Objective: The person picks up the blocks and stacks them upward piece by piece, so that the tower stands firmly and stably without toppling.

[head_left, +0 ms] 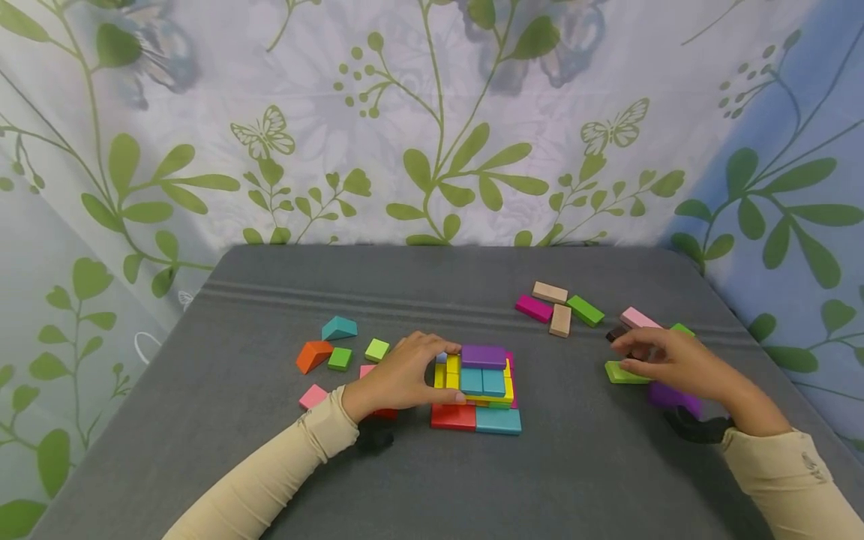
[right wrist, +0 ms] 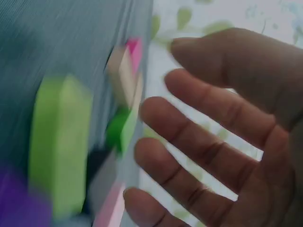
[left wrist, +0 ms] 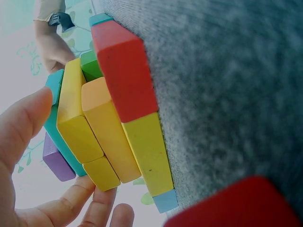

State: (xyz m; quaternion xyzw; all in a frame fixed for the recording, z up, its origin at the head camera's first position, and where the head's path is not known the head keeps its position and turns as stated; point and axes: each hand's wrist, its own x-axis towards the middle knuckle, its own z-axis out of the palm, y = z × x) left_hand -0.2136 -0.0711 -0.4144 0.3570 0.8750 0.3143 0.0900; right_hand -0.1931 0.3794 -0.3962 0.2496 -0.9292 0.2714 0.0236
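A layered stack of coloured wooden blocks (head_left: 482, 386) stands mid-table. Red (left wrist: 129, 78) and yellow blocks show low in the left wrist view, with teal blocks (head_left: 482, 382) and a purple block (head_left: 483, 356) at the top. My left hand (head_left: 408, 371) holds the stack from its left side, thumb at the front near the teal and yellow blocks, fingers at the back. My right hand (head_left: 682, 364) hovers over loose blocks on the right, fingers spread and nothing between them. Closest below it are a light green block (head_left: 624, 373) and a purple block (head_left: 675, 399).
Loose tan, magenta and green blocks (head_left: 585, 310) lie behind, right of the stack. A pink block (head_left: 637, 318) lies beyond my right hand. Left of the stack are teal, orange (head_left: 313, 356), green and pink blocks, some partly hidden by my left hand. A patterned curtain (head_left: 304, 112) borders the grey table.
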